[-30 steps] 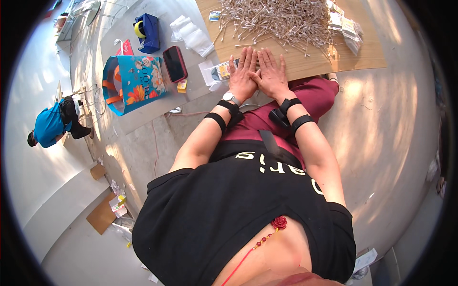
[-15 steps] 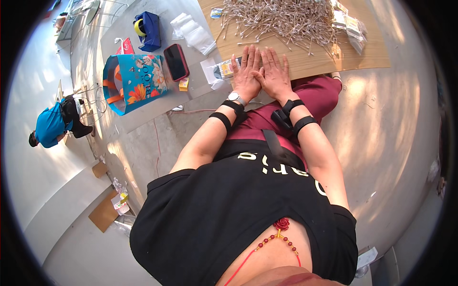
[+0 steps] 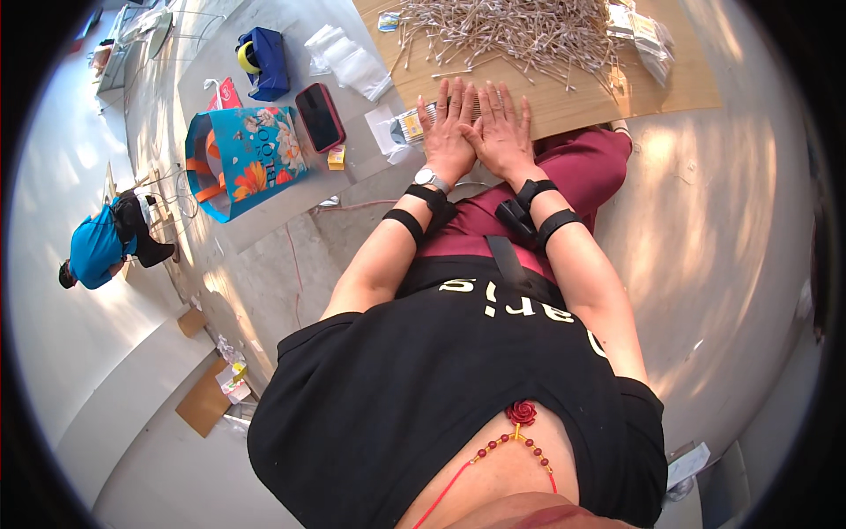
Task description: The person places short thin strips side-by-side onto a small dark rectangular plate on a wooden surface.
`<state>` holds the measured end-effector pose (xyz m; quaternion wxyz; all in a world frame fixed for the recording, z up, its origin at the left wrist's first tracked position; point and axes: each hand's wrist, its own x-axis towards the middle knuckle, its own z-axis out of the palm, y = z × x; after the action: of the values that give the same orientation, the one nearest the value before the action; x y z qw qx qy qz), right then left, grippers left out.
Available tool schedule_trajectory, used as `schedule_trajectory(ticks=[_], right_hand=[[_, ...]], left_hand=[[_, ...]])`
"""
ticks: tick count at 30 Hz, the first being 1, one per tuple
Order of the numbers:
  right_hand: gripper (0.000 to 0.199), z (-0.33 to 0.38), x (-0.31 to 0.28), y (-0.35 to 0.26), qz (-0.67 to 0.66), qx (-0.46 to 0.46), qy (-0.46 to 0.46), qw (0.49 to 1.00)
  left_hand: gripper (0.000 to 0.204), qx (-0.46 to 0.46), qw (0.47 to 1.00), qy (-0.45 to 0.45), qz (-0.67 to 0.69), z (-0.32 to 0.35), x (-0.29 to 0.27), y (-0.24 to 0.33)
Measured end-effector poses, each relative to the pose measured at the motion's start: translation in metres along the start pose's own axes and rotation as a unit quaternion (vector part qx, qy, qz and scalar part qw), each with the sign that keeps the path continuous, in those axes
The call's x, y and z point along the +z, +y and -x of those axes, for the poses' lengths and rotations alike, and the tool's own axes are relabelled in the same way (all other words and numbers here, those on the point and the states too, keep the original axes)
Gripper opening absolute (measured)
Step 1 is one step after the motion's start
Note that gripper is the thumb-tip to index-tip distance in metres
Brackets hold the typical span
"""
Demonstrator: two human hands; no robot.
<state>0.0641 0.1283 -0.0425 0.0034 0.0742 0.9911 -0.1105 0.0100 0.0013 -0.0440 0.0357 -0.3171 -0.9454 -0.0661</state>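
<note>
Cardboard sheet [image 3: 564, 101] covers the desk [image 3: 264, 35] under both hands, with a heap of thin pale sticks [image 3: 520, 35] just beyond the fingertips. Left hand [image 3: 448, 128] and right hand [image 3: 502, 132] lie flat, side by side, each grip fully spread and closed on nothing, palms pressing a small bundle of sticks [image 3: 423, 115]. Judging by looks, they are light, stiff, snappable and prone to roll; gather them mid-length. Concrete floor [image 3: 264, 282] lies below.
</note>
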Motion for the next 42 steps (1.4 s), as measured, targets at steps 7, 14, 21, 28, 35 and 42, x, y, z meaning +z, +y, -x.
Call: schedule_trajectory(ticks=[7,14,21,28,35,42], right_hand=[[0.1,0.002,-0.004,-0.003,0.03,0.001,-0.011,0.999],[0.101,0.002,-0.002,-0.002,0.035,-0.004,-0.004,0.999],[0.102,0.002,-0.005,-0.002,0.045,-0.014,0.008,0.999],[0.104,0.002,-0.005,-0.001,0.018,-0.015,0.006,1.0],[0.107,0.003,-0.007,-0.001,0.054,-0.019,-0.021,0.998],[0.104,-0.003,-0.014,-0.012,0.033,-0.061,-0.042,0.997]], left_hand=[[0.079,-0.005,0.992,0.005,0.124,0.011,-0.024,-0.02],[0.073,0.036,0.998,-0.03,0.033,0.016,-0.024,-0.028],[0.079,0.076,0.997,-0.022,-0.002,0.011,-0.019,-0.029],[0.087,0.059,0.998,-0.017,0.007,0.012,-0.014,-0.018],[0.081,-0.016,0.998,-0.024,0.057,0.027,-0.024,-0.041],[0.083,-0.124,0.982,-0.04,0.137,0.057,-0.03,-0.053]])
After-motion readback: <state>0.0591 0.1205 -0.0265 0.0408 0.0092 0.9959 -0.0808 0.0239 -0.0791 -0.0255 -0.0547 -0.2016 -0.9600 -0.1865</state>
